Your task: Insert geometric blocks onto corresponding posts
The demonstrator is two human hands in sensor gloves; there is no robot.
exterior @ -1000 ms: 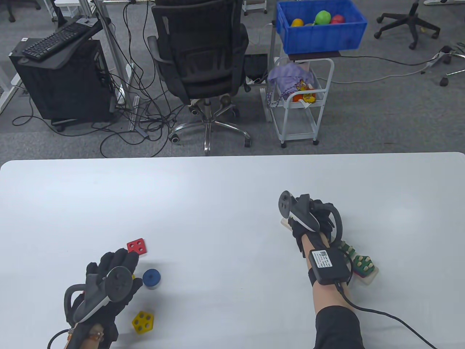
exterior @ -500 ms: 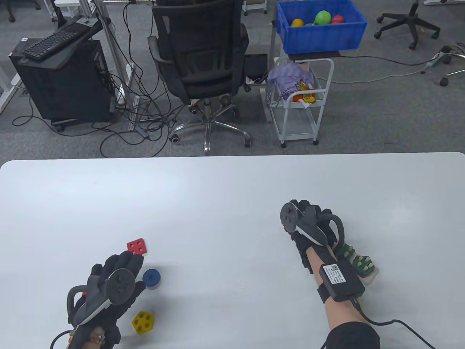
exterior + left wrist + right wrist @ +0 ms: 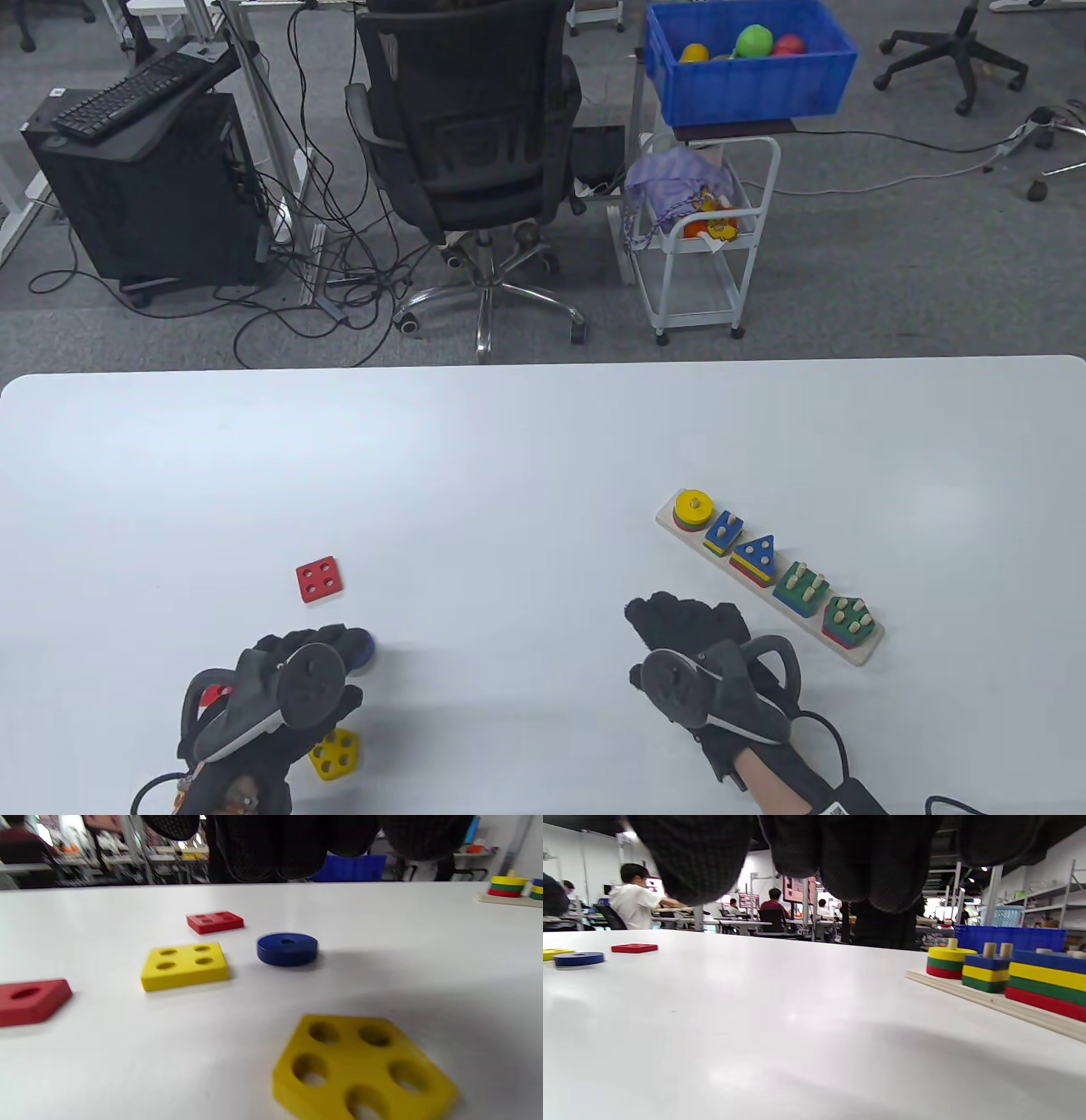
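Note:
The wooden post board (image 3: 864, 654) lies at the right with several stacks: a yellow ring (image 3: 693, 507) on top at its far end, then blue rectangle, blue triangle (image 3: 754, 554), green square and green pentagon (image 3: 848, 617). My right hand (image 3: 679, 618) is empty, left of the board, apart from it. My left hand (image 3: 327, 643) hovers with spread fingers over a blue ring (image 3: 365, 650), holding nothing. Loose blocks lie near it: a red square (image 3: 320, 580), a yellow pentagon (image 3: 336, 754), and in the left wrist view a yellow square (image 3: 184, 965) and a red block (image 3: 29, 1001).
The table's far edge (image 3: 543, 367) runs across the middle of the table view. Beyond it on the floor stand an office chair (image 3: 475, 153) and a white cart (image 3: 704, 238) with a blue bin.
My right hand drew back from the board toward the near edge, uncovering all the stacks. My left hand slid back and now covers part of the blue ring.

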